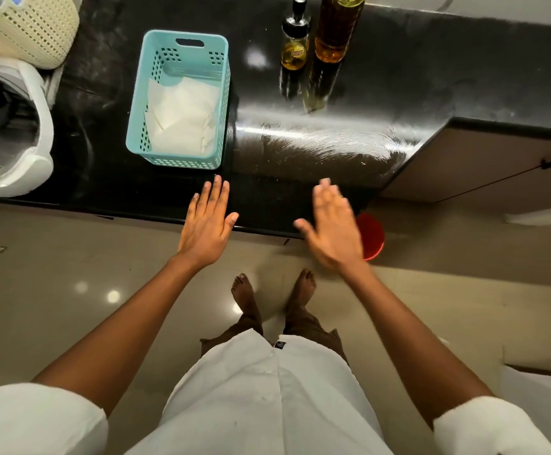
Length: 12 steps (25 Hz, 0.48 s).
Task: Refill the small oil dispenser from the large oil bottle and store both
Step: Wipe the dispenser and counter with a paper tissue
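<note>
While the left hand (206,224) and right hand (333,228) hang flat and empty, fingers straight, over the near edge of the glossy black stone surface (398,77), the small black-topped glass oil dispenser (295,44) stands just beside the tall clear bottle of amber oil (336,27) at the back, likely paired for pouring. Its small label is unreadable.

White shirt (267,399) (small black tag), rolled white sleeves (37,418), brown trousers (313,330), bare feet (244,290)

The tall clear bottle of amber oil (335,27) is cut off by the frame's top edge. Right of centre, the blurred right hand (333,228) partly hides a red plastic bucket (373,236).
</note>
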Tool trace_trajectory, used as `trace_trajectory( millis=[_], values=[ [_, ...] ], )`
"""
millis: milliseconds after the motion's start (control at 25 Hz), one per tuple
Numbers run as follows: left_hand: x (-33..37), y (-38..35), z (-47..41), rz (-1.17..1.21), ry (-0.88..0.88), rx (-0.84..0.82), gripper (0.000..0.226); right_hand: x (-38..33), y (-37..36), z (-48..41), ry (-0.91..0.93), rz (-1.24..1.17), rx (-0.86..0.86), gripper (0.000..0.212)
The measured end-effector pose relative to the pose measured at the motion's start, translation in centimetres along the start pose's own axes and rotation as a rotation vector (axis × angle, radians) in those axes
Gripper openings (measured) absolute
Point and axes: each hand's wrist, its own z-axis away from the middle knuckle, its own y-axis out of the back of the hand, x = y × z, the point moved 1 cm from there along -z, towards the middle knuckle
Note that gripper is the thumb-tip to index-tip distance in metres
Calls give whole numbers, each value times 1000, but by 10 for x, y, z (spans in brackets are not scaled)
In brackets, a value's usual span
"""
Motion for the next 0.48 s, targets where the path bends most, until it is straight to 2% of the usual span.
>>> trace_trajectory(
  millis=[120, 240, 360, 480],
  values=[
    [5, -3, 1, -14, 51, 16, 72, 52, 31, -35, -252, -44, 91, 96],
    [6, -4, 0, -4, 62, 12, 71, 33, 51, -89, -339, -118, 114, 106],
    [3, -6, -1, 6, 58, 21, 71, -23, 40, -111, -129, -97, 61, 108],
    [2, -10, -1, 11, 50, 44, 73, -63, 4, -52, 151, 18, -12, 99]
  ],
)
